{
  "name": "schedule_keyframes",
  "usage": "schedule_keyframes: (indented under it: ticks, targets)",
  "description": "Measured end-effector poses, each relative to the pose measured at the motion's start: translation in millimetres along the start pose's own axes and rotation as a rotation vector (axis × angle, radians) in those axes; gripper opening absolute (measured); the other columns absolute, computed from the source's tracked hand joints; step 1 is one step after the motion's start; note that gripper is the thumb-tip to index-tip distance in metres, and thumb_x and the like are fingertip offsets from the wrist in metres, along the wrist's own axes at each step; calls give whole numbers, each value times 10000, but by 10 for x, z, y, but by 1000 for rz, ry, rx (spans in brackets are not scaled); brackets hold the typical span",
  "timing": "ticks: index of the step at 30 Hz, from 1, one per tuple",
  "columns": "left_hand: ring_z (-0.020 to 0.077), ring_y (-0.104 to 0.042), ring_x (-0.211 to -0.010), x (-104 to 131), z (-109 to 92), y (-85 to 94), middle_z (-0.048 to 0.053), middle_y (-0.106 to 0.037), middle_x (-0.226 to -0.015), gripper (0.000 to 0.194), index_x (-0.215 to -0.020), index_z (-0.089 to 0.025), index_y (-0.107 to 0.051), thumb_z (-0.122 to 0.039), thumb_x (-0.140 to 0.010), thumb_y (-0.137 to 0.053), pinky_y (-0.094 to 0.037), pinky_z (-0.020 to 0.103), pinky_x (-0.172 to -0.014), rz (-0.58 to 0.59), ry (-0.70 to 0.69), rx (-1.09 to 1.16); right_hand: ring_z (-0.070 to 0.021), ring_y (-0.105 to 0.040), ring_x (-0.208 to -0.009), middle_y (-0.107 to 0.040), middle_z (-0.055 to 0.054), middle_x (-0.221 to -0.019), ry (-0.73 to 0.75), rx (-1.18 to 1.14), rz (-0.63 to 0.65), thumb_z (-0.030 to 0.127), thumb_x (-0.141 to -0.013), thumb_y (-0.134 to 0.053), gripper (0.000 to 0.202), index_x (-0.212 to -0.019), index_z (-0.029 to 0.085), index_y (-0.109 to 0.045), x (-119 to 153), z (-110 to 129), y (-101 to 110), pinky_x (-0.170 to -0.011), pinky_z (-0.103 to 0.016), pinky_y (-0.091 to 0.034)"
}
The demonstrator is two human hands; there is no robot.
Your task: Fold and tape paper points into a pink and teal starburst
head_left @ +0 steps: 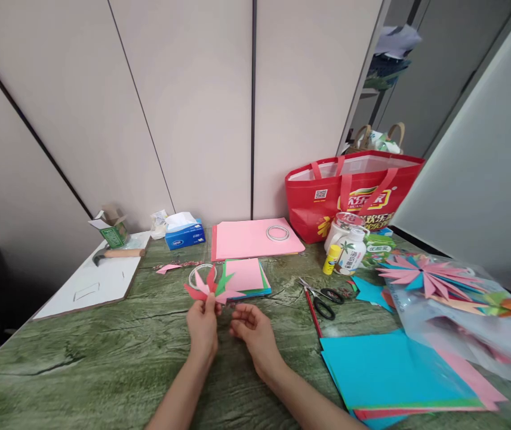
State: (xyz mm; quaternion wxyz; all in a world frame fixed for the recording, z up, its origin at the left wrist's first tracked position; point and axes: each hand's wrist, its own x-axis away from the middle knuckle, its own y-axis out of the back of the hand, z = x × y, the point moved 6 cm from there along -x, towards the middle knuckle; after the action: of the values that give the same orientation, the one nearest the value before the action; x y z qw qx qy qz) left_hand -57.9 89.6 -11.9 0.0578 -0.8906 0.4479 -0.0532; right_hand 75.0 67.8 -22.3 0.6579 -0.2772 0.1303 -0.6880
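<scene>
My left hand (204, 325) pinches a paper flower (211, 288) at its base, with pointed petals in red, pink and green. Just to its right, my right hand (255, 334) hovers with curled fingers apart and nothing in them. Behind the flower lie a stack of square coloured paper (247, 275), pink on top, and a roll of tape (198, 276) partly hidden by the petals. Right of my hands are scissors (322, 300) with black handles and a red pencil (313, 313).
Large blue sheets (394, 370) lie at front right, near paper stars (430, 273) on clear plastic. A glue stick (331, 259), a white bottle (351, 251) and a red bag (354, 191) stand behind. At left are a hammer (121, 253) on a white board (89, 286) and a tissue pack (185, 234).
</scene>
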Motion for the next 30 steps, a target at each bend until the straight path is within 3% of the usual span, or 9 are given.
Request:
schedule_keyframes:
  ticks: [7,12,16,23,27,30]
  targets:
    - [76,-396,-356,-532,-97,519,-59,-422,-370,263,-445,-161,-412,-195,-677,-531,-334,214,-405,-343,4,-34,-100,-525,-563,-570,17,-631,-47,41,35,167,-461,-712,311,-726,149,-549,-10,-70,-10,-524,-243,-486]
    - [81,-411,-346,-713,-132,678,-58,-424,-386,265,-455,-153,-415,-156,-686,-545,-346,216,-387,-423,60,-116,-100,-531,-558,-568,16,-635,-36,59,79,175,-469,-703,308,-729,145,-540,-22,-78,-17,-545,-249,-484]
    - [82,-421,-326,-926,-182,686,-54,-433,-396,231,-488,-138,-435,-131,-679,-566,-378,226,-372,-392,168,-173,-98,-529,-554,-566,17,-639,0,94,102,166,-488,-684,285,-724,149,-527,-27,-81,-21,-550,-246,-476]
    - [129,-530,-341,-1115,-248,656,23,-536,-408,210,-543,-115,-491,-220,-682,-609,-445,228,-351,-163,322,-246,-103,-527,-529,-567,13,-652,69,266,206,185,-555,-631,200,-720,161,-520,-43,-86,-57,-554,-260,-465]
    - [198,-584,-381,-1107,-231,698,61,-568,-408,186,-546,-117,-515,-218,-646,-636,-497,298,-393,-80,309,-304,-118,-546,-609,-591,-5,-690,234,536,269,149,-630,-551,91,-721,160,-551,31,254,-104,-595,-244,-456]
    - [217,-585,-378,-1094,-225,751,60,-566,-387,156,-526,-125,-523,-177,-660,-584,-505,329,-411,-85,202,-342,-123,-550,-656,-606,-13,-718,408,756,287,142,-694,-500,84,-737,161,-569,131,633,-61,-639,-242,-449]
